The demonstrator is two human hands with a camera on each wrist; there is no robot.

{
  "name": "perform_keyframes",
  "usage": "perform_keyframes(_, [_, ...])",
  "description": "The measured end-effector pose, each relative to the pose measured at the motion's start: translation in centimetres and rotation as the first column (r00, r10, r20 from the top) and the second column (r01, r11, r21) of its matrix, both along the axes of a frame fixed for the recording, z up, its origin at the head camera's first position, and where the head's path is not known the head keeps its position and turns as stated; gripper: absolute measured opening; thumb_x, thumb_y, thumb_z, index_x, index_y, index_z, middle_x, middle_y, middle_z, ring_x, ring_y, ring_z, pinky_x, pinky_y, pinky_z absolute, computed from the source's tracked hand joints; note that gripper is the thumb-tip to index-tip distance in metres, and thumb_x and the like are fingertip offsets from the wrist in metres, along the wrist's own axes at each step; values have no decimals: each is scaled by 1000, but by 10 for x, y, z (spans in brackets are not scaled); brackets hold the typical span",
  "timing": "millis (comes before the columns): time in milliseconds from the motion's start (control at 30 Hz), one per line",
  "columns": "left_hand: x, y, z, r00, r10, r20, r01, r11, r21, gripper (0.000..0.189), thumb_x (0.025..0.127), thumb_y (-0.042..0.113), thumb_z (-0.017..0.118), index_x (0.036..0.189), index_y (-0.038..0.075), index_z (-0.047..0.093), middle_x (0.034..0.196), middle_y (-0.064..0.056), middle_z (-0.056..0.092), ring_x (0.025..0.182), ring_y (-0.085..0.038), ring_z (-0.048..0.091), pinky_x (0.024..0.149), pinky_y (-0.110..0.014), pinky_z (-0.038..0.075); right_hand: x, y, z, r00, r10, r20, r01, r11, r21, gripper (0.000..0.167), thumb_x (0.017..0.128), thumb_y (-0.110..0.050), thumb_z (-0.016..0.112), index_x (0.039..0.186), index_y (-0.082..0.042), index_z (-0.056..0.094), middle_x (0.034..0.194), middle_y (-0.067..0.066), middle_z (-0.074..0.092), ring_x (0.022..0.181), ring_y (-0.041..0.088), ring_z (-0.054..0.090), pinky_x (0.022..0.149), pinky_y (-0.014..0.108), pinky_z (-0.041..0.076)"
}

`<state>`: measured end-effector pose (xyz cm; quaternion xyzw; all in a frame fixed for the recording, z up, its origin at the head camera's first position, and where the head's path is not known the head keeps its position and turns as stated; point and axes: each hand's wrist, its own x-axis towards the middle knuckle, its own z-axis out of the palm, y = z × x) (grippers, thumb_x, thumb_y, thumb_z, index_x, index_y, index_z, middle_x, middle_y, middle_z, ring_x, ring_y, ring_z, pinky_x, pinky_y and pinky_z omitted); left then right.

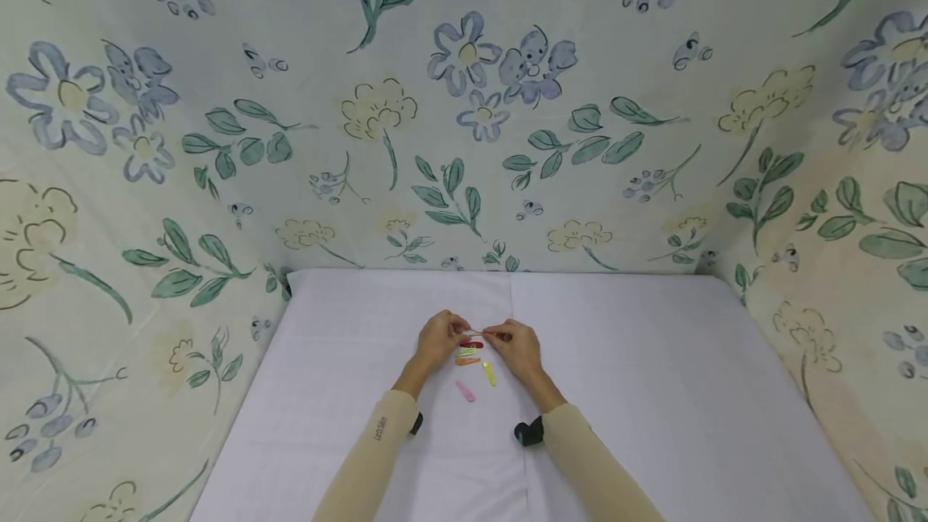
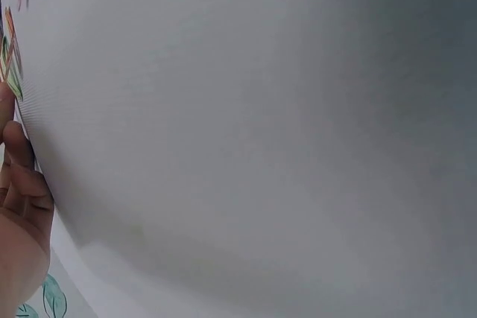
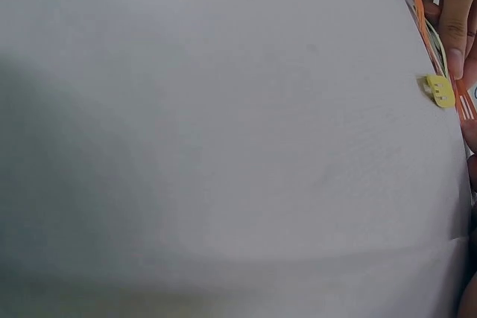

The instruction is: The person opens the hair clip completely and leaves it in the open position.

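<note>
Both hands meet over the back half of the white table. My left hand point(image 1: 439, 341) and right hand point(image 1: 518, 350) pinch a thin, pale hair clip point(image 1: 474, 333) between their fingertips, one at each end; its details are too small to tell. Just below lie a red hair clip point(image 1: 473, 345), a green one point(image 1: 467, 352) and an orange one point(image 1: 468, 361), roughly in a column. A yellow clip point(image 1: 489, 374) lies near the right hand, and a pink clip point(image 1: 466, 391) rests closer to me. The left wrist view catches the left fingers point(image 2: 26, 180) only at its edge.
White cloth covers the table point(image 1: 652, 361), with a crease running front to back near its middle. Floral fabric point(image 1: 464, 143) hangs behind and along both sides. Dark wrist devices point(image 1: 529, 432) sit under the sleeves.
</note>
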<state>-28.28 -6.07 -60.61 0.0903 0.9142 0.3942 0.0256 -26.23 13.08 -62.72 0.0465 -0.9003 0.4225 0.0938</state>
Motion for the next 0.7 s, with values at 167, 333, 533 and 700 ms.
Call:
perform_keyframes(167, [1, 0, 1, 1000, -2, -8, 2, 1000, 5, 13, 88, 10, 81, 100, 11, 78, 93, -3, 65, 79, -12, 55, 70, -25, 46, 1, 0, 1, 1000, 8, -2, -8, 1000, -9, 10, 90, -18, 82, 98, -13, 84, 79, 1, 70, 68, 9, 51, 59, 20, 38])
perform_keyframes(333, [2, -1, 3, 1000, 8, -17, -7, 1000, 8, 13, 88, 11, 82, 100, 10, 78, 92, -4, 65, 78, -13, 53, 69, -25, 44, -1, 1, 2, 1000, 22, -9, -22, 1000, -20, 11, 89, -18, 82, 99, -13, 84, 79, 1, 71, 68, 9, 52, 60, 20, 39])
perform_keyframes(533, [3, -1, 4, 1000, 21, -17, -21, 1000, 18, 15, 88, 12, 82, 101, 9, 78, 93, -6, 66, 78, -13, 53, 70, -25, 44, -2, 2, 0, 999, 27, -19, -28, 999, -30, 13, 89, -18, 83, 100, -13, 84, 78, 1, 72, 67, 8, 52, 59, 20, 39])
perform_keyframes(700, [5, -3, 3, 999, 28, -19, -27, 999, 32, 14, 87, 10, 83, 100, 8, 79, 93, -8, 67, 78, -14, 55, 70, -25, 44, -1, 3, -1, 1000, 24, 8, -23, 999, -43, 14, 88, -19, 83, 101, -13, 83, 81, 3, 74, 69, 10, 53, 61, 20, 40])
